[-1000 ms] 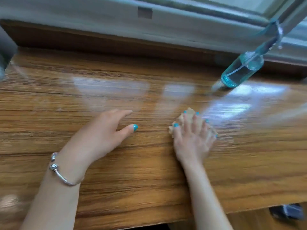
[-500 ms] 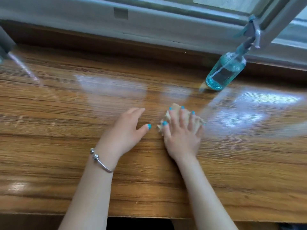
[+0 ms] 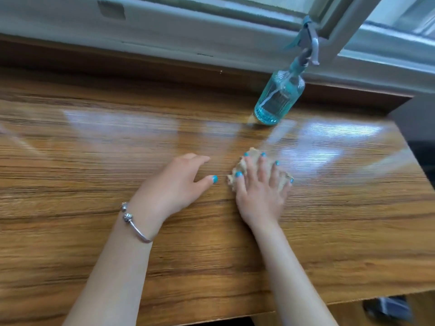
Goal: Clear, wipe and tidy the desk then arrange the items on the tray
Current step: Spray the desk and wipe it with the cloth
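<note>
Fingers (image 3: 261, 168) of the right hand (image 3: 260, 191) lie spread and flat on the crumpled beige cloth (image 3: 242, 167), pressing it to the worktop (image 3: 329, 231) right of centre; the left hand (image 3: 175, 184) rests released beside it, holding nothing. Keep the palm flat with even pressure and wipe in overlapping strokes along the grain. Toward the far edge, steer the cloth around the upright spray bottle (image 3: 279, 100) to avoid tipping it.

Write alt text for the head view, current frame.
A person's right hand presses a beige cloth flat on a glossy wooden desk, fingers spread. The left hand, with a silver bracelet on the wrist, rests open beside it. A blue spray bottle stands behind, near the window sill.
</note>
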`<move>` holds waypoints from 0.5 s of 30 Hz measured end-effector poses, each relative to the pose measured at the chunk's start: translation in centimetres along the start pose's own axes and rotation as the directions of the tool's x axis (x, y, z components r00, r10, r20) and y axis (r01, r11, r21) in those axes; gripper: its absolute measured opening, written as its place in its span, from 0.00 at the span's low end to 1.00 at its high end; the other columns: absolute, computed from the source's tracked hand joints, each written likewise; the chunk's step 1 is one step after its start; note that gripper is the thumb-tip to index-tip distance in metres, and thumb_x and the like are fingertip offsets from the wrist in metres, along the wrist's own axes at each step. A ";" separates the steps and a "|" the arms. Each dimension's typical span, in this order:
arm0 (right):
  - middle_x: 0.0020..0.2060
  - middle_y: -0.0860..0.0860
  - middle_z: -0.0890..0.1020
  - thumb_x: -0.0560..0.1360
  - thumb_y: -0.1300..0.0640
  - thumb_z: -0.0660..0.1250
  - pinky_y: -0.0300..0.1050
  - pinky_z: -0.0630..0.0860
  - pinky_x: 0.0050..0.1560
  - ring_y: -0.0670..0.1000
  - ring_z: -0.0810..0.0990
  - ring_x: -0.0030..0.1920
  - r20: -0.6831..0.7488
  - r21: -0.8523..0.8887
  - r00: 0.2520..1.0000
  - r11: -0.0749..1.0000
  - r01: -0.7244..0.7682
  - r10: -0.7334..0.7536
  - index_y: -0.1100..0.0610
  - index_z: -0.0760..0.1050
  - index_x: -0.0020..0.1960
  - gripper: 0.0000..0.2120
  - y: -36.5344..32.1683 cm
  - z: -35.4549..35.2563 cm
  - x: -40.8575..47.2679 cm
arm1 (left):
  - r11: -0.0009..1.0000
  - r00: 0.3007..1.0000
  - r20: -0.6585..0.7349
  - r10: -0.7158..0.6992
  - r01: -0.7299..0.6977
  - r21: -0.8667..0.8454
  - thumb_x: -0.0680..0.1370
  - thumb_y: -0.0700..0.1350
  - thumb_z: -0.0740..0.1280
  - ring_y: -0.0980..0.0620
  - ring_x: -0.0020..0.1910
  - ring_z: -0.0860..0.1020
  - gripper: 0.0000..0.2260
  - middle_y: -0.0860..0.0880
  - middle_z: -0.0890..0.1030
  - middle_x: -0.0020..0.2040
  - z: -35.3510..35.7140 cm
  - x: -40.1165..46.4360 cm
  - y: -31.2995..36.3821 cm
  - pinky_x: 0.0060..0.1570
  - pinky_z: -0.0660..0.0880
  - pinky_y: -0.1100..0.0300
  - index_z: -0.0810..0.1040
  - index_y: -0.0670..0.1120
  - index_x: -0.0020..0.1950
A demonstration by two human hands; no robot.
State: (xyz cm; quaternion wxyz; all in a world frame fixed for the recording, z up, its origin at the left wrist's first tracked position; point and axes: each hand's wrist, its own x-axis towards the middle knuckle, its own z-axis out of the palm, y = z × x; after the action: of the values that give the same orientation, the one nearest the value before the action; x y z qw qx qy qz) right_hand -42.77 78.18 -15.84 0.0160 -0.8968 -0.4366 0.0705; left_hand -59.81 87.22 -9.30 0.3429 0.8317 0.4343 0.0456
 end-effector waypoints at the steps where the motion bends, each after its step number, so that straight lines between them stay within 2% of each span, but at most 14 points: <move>1: 0.79 0.43 0.47 0.78 0.37 0.40 0.65 0.41 0.73 0.54 0.44 0.78 0.025 -0.018 0.988 0.988 0.152 -0.152 0.34 0.43 0.76 0.27 0.2 0.2 -0.8 | 1.000 1.000 0.013 0.009 -0.009 0.008 0.78 0.55 0.64 0.51 0.68 0.69 0.24 0.51 0.71 0.70 0.4 0.6 0.6 0.67 0.67 0.52 0.68 0.51 0.73; 3: 0.79 0.39 0.46 0.77 0.36 0.37 0.61 0.40 0.74 0.50 0.42 0.79 0.067 -0.010 0.935 0.937 0.350 -0.348 0.30 0.41 0.75 0.26 3.3 -0.4 -0.5 | 0.999 1.000 0.027 0.002 -0.002 0.032 0.78 0.56 0.64 0.50 0.68 0.69 0.24 0.49 0.71 0.70 1.2 1.7 1.9 0.68 0.66 0.52 0.68 0.51 0.73; 4: 0.78 0.38 0.46 0.78 0.36 0.38 0.59 0.39 0.74 0.49 0.42 0.79 0.067 -0.003 0.927 0.929 0.371 -0.370 0.29 0.41 0.74 0.25 5.8 -0.9 0.3 | 0.999 1.000 0.027 -0.014 0.012 0.042 0.78 0.56 0.63 0.50 0.68 0.70 0.24 0.49 0.71 0.70 1.6 2.3 2.5 0.66 0.68 0.51 0.67 0.52 0.73; 5: 0.78 0.37 0.45 0.79 0.37 0.40 0.58 0.39 0.75 0.48 0.42 0.78 0.057 -0.010 0.942 0.943 0.332 -0.331 0.29 0.42 0.74 0.24 8.8 -1.2 1.2 | 0.998 0.999 0.020 -0.034 0.033 0.045 0.78 0.56 0.63 0.49 0.65 0.72 0.24 0.48 0.73 0.68 2.2 2.8 3.3 0.64 0.70 0.50 0.68 0.52 0.73; 8: 0.79 0.40 0.47 0.81 0.40 0.46 0.61 0.41 0.75 0.49 0.44 0.79 0.014 -0.024 1.000 0.999 0.021 -0.021 0.32 0.45 0.76 0.25 18.0 -2.8 4.6 | 0.996 0.996 -0.032 -0.086 0.086 0.016 0.77 0.56 0.64 0.49 0.54 0.78 0.21 0.52 0.79 0.55 4.7 3.9 6.4 0.56 0.75 0.51 0.72 0.52 0.69; 11: 0.79 0.46 0.53 0.81 0.42 0.49 0.65 0.44 0.73 0.54 0.49 0.78 -0.046 0.000 0.992 0.993 -0.115 0.115 0.37 0.51 0.77 0.25 20.5 -3.1 6.6 | 0.992 0.989 -0.072 -0.129 0.129 -0.007 0.77 0.57 0.64 0.52 0.47 0.78 0.17 0.57 0.79 0.44 7.8 4.4 10.4 0.51 0.77 0.50 0.76 0.53 0.63; 13: 0.79 0.48 0.55 0.81 0.41 0.50 0.65 0.43 0.72 0.58 0.51 0.78 -0.059 0.027 0.995 0.997 -0.075 0.077 0.39 0.53 0.77 0.25 18.7 -2.5 6.4 | 0.991 0.983 -0.129 -0.131 0.131 -0.006 0.77 0.58 0.64 0.53 0.46 0.79 0.15 0.59 0.78 0.42 9.7 4.9 13.4 0.49 0.77 0.51 0.76 0.55 0.61; 15: 0.79 0.48 0.53 0.80 0.39 0.49 0.65 0.42 0.71 0.58 0.49 0.78 -0.042 -0.017 0.989 0.990 0.139 -0.140 0.38 0.51 0.78 0.26 17.9 -1.7 5.4 | 0.993 0.974 -0.190 -0.120 0.115 -0.035 0.76 0.57 0.64 0.53 0.47 0.79 0.13 0.62 0.78 0.42 11.2 5.4 16.3 0.50 0.77 0.51 0.76 0.59 0.60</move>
State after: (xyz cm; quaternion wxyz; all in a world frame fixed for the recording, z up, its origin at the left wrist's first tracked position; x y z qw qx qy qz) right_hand -25.30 71.43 -16.42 0.0240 -0.8654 -0.4984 0.0467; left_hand -40.97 79.07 -9.05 0.3116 0.7921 0.5132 0.1102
